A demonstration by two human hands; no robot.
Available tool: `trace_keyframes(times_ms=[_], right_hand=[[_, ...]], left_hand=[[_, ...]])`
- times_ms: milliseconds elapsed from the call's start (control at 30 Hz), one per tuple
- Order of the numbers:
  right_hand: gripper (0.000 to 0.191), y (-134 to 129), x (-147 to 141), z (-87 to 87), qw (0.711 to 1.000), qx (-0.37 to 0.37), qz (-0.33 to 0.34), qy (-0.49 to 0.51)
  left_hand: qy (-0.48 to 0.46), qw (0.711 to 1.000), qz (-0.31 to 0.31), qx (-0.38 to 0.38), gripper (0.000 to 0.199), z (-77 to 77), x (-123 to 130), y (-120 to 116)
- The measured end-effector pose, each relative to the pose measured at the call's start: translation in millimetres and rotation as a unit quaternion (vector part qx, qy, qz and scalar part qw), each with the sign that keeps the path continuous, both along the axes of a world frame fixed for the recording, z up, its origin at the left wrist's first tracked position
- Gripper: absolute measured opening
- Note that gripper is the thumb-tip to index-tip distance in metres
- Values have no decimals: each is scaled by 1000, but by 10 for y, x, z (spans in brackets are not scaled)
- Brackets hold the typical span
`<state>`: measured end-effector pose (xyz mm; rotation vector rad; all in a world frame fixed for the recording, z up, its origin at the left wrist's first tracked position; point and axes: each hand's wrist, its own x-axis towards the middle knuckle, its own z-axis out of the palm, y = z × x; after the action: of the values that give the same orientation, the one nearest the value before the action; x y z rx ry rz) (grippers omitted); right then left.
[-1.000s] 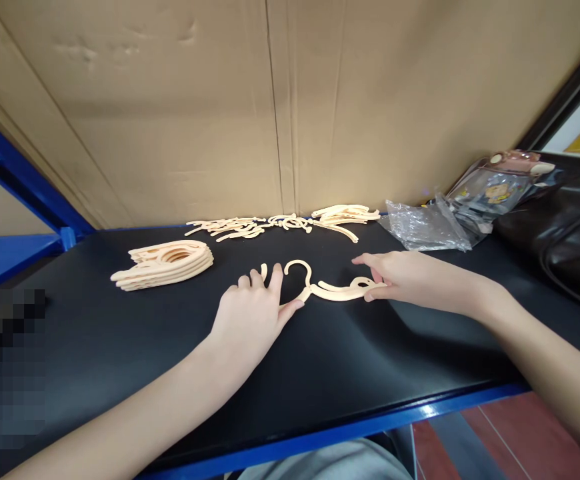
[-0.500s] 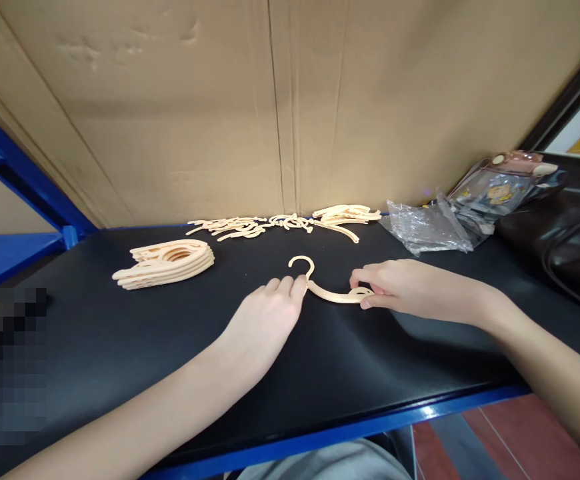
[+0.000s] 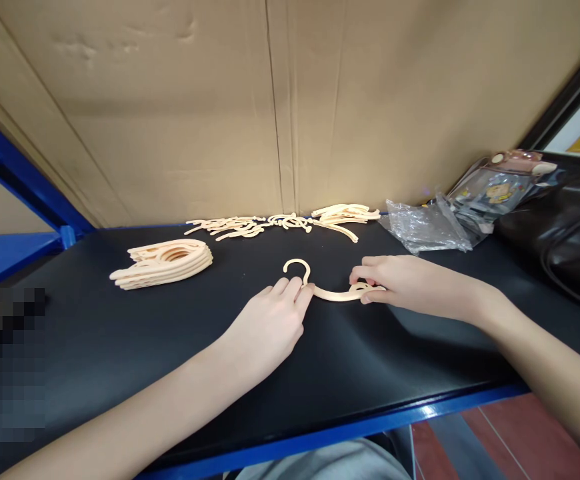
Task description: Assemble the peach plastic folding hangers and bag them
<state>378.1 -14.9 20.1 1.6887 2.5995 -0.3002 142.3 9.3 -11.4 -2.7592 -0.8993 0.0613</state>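
A cream plastic hanger [image 3: 334,295] with a curved hook lies low over the black tabletop [image 3: 170,347], between my two hands. My left hand [image 3: 275,317] is closed on its middle, just below the hook, and covers whatever lies under the fingers. At the right end of the arm, my right hand [image 3: 390,280] pinches the hanger between thumb and fingers. To the left rests a stack of similar cream hangers [image 3: 165,265]. Loose cream pieces sit along the back edge: thin arms [image 3: 235,227], small hooks [image 3: 291,222] and longer curved arms [image 3: 343,217].
Clear plastic bags [image 3: 427,227] lie at the back right, beside a dark leather bag [image 3: 565,233]. A cardboard wall [image 3: 195,120] stands behind the table. Blue metal framing [image 3: 25,180] rises at the left.
My left fingers have shifted slightly right over the hanger's middle. The hook has moved a little left and down, and more of the hanger's right end shows past my right thumb.
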Motion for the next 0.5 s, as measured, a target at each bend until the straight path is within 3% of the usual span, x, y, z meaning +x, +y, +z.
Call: trace_keyframes(times_ms=[300, 500], right_hand=[[33, 1, 5, -70, 997, 68, 11, -27], [32, 49, -7, -192, 981, 177, 45, -69]], left_hand=[[45, 998, -33, 18, 52, 22, 6, -10], [22, 998, -61, 15, 41, 54, 59, -54]])
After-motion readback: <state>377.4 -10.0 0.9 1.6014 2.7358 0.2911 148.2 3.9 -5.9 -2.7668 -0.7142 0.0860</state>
